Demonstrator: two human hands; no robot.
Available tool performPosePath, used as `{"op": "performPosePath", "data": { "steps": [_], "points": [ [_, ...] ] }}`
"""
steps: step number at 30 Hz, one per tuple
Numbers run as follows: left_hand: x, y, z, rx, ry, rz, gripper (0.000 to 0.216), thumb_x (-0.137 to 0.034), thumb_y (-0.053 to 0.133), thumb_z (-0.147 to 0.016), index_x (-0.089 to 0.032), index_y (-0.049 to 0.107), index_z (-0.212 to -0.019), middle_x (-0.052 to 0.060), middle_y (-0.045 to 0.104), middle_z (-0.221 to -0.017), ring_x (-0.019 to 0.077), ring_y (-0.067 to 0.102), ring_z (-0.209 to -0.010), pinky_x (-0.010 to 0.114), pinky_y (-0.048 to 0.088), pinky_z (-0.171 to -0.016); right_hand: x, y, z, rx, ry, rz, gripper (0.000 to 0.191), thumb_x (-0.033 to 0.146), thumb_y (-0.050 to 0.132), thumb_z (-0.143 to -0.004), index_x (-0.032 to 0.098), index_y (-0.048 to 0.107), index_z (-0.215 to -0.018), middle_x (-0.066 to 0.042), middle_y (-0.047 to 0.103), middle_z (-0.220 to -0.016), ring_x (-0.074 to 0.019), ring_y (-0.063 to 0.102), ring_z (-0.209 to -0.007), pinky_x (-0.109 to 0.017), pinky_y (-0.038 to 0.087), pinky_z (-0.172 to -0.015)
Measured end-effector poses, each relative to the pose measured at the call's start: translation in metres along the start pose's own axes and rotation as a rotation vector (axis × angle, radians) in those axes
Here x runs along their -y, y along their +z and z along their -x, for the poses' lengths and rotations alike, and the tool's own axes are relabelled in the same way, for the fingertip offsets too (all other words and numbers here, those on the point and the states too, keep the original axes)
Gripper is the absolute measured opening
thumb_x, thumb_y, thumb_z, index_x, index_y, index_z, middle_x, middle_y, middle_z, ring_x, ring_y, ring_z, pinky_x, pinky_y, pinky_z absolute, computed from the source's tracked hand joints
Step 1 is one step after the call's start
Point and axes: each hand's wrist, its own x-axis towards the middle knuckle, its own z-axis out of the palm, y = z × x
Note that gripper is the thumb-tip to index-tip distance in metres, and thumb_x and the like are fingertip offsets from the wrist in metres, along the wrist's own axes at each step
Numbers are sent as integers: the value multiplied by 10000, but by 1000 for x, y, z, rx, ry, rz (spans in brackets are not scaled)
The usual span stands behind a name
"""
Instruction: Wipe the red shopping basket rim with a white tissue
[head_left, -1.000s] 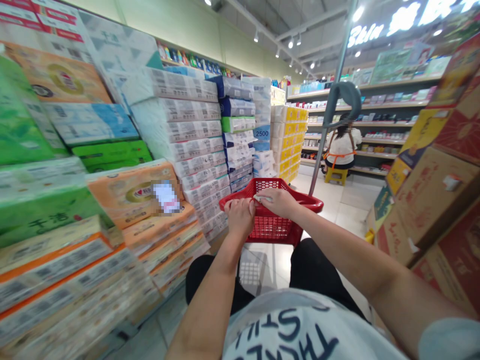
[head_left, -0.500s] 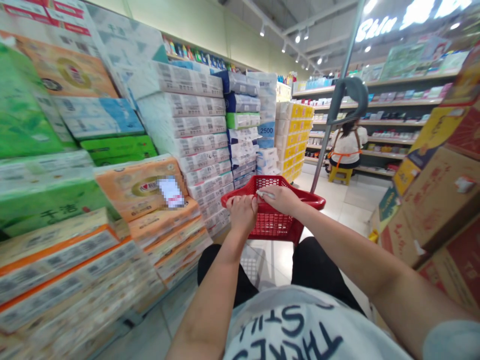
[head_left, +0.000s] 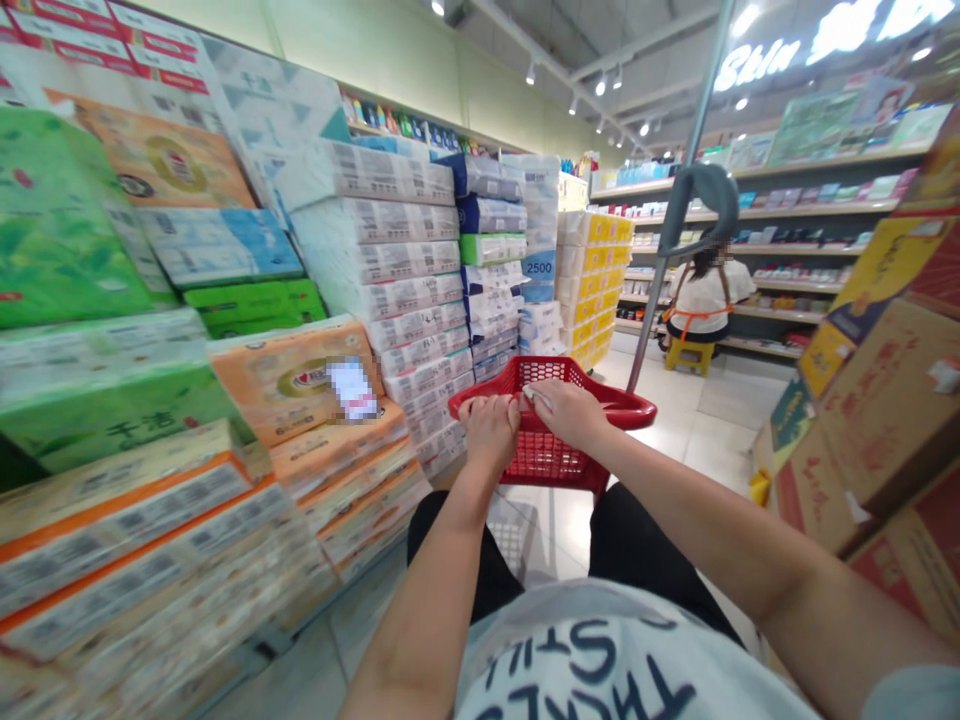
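My left hand (head_left: 491,432) grips the near rim of the red plastic mesh shopping basket (head_left: 626,408); my right hand (head_left: 571,412), just beside, pinches a small white slip (head_left: 531,394).

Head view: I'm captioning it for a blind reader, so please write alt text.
Two bare hands, the left hand and the right hand, grip the near rim of a red basket in a shop aisle. Stacked tissue packs fill the left side, cardboard boxes the right, and far ahead a person sits on a yellow stool by the shelves.
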Motion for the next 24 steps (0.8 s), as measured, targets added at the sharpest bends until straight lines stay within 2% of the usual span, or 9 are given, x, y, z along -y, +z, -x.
{"op": "performPosePath", "data": {
  "steps": [3,7,11,15,19,21,24],
  "points": [
    [-1,0,0,-11,-5,9,279,-323,322,-982,-249,588,-1023,37,665,-957,231,524,-955,424,249,-967,-6,-1,-12,86,135,-20,307,342,376,-973,238,635,-1101,-49,682,-1103,-188,618,-1018,-297,468,-873],
    [-4,0,2,-6,-5,3,276,-320,327,-980,-250,591,-1025,41,668,-962,231,523,-958,426,249,-970,-12,-1,-19,144,143,-23,304,315,376,-974,215,651,-1054,-71,689,-1069,-193,628,-1000,-298,472,-866],
    [-5,0,2,-5,4,-16,277,-316,328,-979,-243,591,-1027,38,669,-960,227,523,-962,420,255,-967,-7,3,-8,10,73,67,267,289,407,-960,188,642,-1038,-94,684,-1019,-211,618,-994,-337,459,-897],
    [-3,0,1,1,11,-24,276,-314,326,-980,-241,592,-997,32,669,-939,224,522,-947,416,263,-954,-3,7,10,-126,-150,108,277,233,419,-947,176,607,-1141,-102,663,-1067,-223,588,-1024,-372,440,-938],
    [-2,0,0,13,18,-22,290,-328,312,-987,-248,591,-990,30,667,-939,218,524,-945,408,262,-945,-3,9,18,-181,-335,107,338,193,450,-918,165,567,-1234,-112,637,-1157,-245,564,-1066,-397,442,-950],
    [-2,0,0,11,17,-20,301,-332,300,-991,-247,589,-995,28,666,-939,217,524,-942,407,260,-945,-4,9,18,-203,-331,76,341,185,456,-914,169,569,-1235,-102,639,-1164,-237,566,-1067,-392,448,-954],
    [-2,2,0,7,12,-22,299,-330,302,-991,-243,588,-997,27,667,-937,219,523,-942,407,258,-946,-3,9,17,-235,-237,-1,304,186,448,-925,193,597,-1191,-72,662,-1125,-205,585,-1041,-365,459,-954]
  ]
}}
